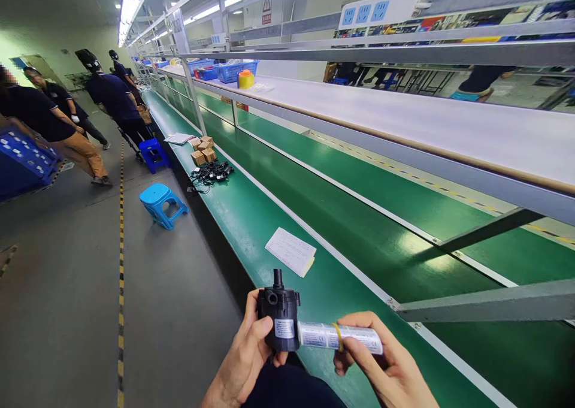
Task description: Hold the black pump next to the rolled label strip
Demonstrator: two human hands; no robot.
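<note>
A: Your left hand (pixel 245 354) has its grip closed around the small black pump (pixel 279 315) at the bottom centre of the frame, thumb across its front just beside the white label, the other fingers wrapped behind.

B: And my right?

A: Your right hand (pixel 381 366) pinches a white rolled tube (pixel 339 337) with printed text, bound by a yellow rubber band (pixel 336 336). Thumb underneath, fingers over the top. The tube's left end touches the pump's side.

B: Which way does the pump sit?

A: Upright, its narrow nozzle pointing up, a round port facing you at upper left of the body. Both things hang in the air over the near edge of the green surface (pixel 251 222).

B: What lies about on it?

A: Just above your hands, a white printed sheet (pixel 291 251) lies flat. Farther up, a heap of black cables (pixel 211 173) next to small brown boxes (pixel 203 148). Left of centre, a blue stool (pixel 159 203) stands on the grey floor. At upper left, people in dark shirts (pixel 112 96) bend beside the line, well apart from you.
</note>
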